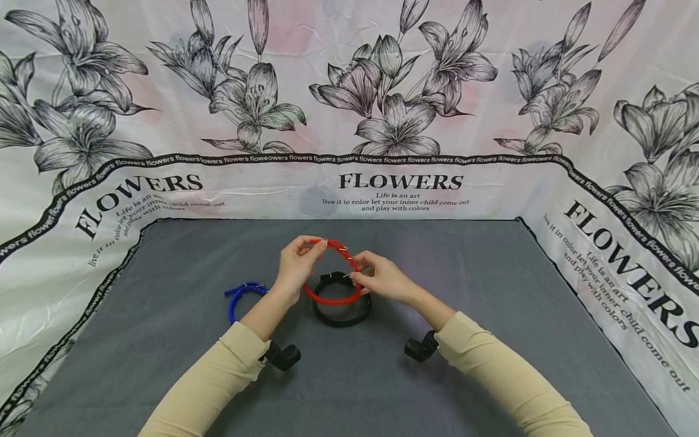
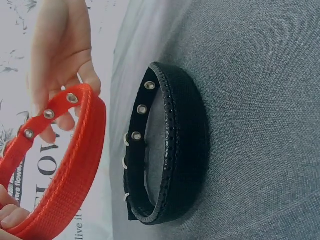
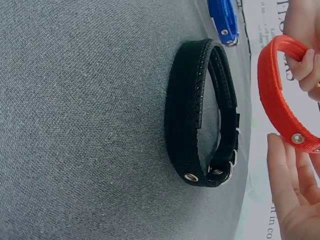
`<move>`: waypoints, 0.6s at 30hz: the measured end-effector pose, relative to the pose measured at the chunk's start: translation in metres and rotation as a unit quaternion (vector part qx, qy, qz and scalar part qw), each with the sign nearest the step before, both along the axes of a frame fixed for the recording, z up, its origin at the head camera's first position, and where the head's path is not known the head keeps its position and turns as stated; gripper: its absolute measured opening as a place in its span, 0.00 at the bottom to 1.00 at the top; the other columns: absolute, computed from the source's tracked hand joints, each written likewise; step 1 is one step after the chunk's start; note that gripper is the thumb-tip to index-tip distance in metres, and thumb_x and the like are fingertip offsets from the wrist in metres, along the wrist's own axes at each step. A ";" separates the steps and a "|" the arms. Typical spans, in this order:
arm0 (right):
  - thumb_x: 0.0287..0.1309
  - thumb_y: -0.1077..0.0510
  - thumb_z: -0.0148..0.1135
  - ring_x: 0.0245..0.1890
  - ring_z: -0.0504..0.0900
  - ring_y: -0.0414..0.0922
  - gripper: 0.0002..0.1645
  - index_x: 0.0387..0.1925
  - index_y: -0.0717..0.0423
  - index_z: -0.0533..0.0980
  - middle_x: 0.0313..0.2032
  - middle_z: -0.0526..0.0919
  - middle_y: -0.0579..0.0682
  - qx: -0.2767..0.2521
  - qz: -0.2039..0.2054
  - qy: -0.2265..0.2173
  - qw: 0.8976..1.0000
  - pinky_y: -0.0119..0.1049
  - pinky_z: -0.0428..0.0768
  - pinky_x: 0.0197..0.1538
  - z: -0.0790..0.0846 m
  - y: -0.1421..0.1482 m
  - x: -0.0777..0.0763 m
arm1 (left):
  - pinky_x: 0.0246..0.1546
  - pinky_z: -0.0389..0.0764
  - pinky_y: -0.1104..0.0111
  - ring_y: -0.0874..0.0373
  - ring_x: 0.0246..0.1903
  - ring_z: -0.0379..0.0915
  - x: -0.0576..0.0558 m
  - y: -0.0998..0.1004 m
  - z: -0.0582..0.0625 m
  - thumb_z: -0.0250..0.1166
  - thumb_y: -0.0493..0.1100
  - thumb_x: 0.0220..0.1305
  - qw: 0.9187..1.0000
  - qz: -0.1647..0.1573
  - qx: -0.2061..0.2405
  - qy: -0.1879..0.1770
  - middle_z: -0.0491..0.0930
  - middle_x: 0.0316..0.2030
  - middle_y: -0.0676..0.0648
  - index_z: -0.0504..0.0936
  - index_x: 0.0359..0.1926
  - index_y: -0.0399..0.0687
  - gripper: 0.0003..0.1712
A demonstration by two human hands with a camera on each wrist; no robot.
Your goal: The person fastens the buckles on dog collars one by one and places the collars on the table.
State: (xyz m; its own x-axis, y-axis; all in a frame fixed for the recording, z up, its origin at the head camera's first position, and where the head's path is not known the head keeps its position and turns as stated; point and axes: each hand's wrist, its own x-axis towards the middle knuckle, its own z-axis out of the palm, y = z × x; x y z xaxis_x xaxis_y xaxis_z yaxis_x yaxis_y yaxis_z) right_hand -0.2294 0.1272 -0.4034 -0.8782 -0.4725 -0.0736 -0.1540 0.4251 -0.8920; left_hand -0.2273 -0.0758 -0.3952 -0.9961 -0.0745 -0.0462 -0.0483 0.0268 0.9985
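Observation:
A red buckled collar (image 1: 334, 301), closed into a loop with metal eyelets, is held up off the table between both hands. My left hand (image 1: 293, 268) pinches its upper left side between thumb and fingers. At the loop's right side, near the metal buckle, my right hand (image 1: 384, 278) holds the band with thumb and fingertips. Just behind and below it, a black buckled collar (image 2: 190, 145) stands on its edge on the cloth, also closed into a loop. A blue collar (image 1: 236, 302) lies left of the left hand, partly hidden by the forearm.
Grey cloth (image 1: 480, 376) covers the table. White fabric with printed flowers and lettering (image 1: 401, 182) rises at the back and both sides. A dark wrist camera (image 1: 284, 357) sits below the left forearm and another camera (image 1: 420, 347) below the right.

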 end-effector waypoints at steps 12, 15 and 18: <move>0.58 0.60 0.60 0.32 0.83 0.49 0.17 0.50 0.55 0.72 0.39 0.79 0.59 -0.011 -0.049 0.031 0.998 0.48 0.81 0.35 0.000 0.002 -0.004 | 0.27 0.76 0.69 0.57 0.20 0.71 0.001 -0.005 0.003 0.63 0.49 0.60 1.000 -0.020 0.008 -0.014 0.80 0.27 0.47 0.79 0.42 0.50 0.12; 0.58 0.60 0.60 0.32 0.83 0.49 0.16 0.49 0.53 0.72 0.39 0.79 0.62 -0.010 -0.054 0.031 0.998 0.49 0.81 0.35 0.001 0.004 -0.005 | 0.31 0.80 0.67 0.48 0.28 0.78 0.001 -0.007 0.004 0.62 0.49 0.61 0.999 -0.034 -0.006 -0.020 0.82 0.30 0.45 0.79 0.43 0.50 0.12; 0.58 0.60 0.60 0.32 0.83 0.51 0.16 0.49 0.52 0.73 0.40 0.79 0.63 -0.008 -0.058 0.032 0.998 0.50 0.81 0.35 0.001 0.006 -0.006 | 0.35 0.81 0.63 0.43 0.34 0.79 0.000 -0.009 0.003 0.62 0.50 0.61 0.998 -0.050 -0.036 -0.019 0.82 0.34 0.42 0.79 0.43 0.50 0.13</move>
